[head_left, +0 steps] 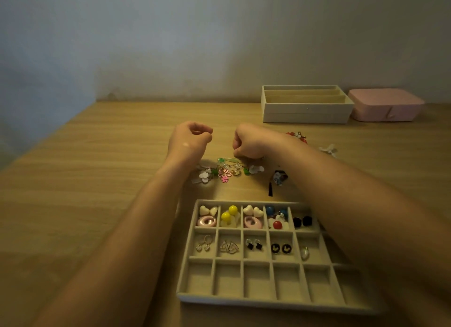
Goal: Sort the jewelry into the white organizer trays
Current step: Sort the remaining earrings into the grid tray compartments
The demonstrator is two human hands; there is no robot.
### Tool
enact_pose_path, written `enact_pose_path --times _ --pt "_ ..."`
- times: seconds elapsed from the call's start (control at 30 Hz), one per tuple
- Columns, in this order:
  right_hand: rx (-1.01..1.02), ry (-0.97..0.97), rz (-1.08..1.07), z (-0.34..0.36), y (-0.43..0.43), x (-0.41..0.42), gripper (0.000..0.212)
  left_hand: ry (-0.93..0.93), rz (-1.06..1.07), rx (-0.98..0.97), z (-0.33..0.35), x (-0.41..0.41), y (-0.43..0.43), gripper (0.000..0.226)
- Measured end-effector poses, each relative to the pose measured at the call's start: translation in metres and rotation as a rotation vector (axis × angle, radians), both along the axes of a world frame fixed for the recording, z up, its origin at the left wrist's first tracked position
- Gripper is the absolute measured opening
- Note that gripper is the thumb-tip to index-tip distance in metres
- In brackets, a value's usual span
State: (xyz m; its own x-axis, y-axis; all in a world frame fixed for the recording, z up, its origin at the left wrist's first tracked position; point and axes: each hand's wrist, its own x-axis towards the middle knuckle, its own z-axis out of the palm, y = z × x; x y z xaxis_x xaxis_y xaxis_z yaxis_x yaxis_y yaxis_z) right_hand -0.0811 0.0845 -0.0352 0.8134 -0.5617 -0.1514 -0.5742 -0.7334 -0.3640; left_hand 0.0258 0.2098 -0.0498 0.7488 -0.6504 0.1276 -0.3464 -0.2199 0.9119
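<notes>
A: The hands?
B: Both arms stretched out. The left hand (192, 137) is a loose fist and the right hand (247, 142) is curled knuckles-down. Whether it's pinching, I can't tell.
A: The jewelry?
B: Loose pile (229, 170) on the bench (97, 180), just beneath them; the tray (268, 301) sits nearer.

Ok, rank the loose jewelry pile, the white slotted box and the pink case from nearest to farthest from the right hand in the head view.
1. Loose jewelry pile: just below the right hand, whose curled fingers reach its edge.
2. White slotted box: farther back and to the right.
3. Pink case: farthest, right of that box.
</notes>
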Motion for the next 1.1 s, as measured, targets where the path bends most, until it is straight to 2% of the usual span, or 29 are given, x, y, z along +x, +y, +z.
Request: enact_pose_path --times 0.1,0.2,0.3,0.6,0.7,0.97,1.1 --pt "0.143 -0.254 -0.044 0.009 0.005 -0.016 0.010 -0.031 -0.092 0.008 0.012 -0.009 0.010 0.011" --pt "0.476 -0.583 -0.155 0.022 0.020 -0.046 0.013 -0.083 -0.191 0.025 0.028 -0.028 0.023 0.016" --pt "0.781 -0.797 -0.251 0.035 0.040 -0.082 0.016 -0.060 -0.329 -0.028 0.041 -0.059 0.037 0.022" --pt "1.105 -0.971 -0.318 0.036 0.076 -0.156 0.013 0.013 -0.397 -0.177 0.047 -0.130 0.053 0.016" --pt "1.011 -0.920 -0.260 0.034 0.080 -0.175 0.013 0.084 -0.434 -0.164 0.045 -0.140 0.060 0.015" --pt "0.382 -0.478 -0.105 0.043 0.078 -0.198 0.004 -0.045 -0.510 0.101 0.039 -0.153 0.064 0.008" --pt "0.269 -0.318 -0.048 0.045 0.076 -0.203 0.008 -0.064 -0.555 0.134 0.034 -0.161 0.064 0.005"
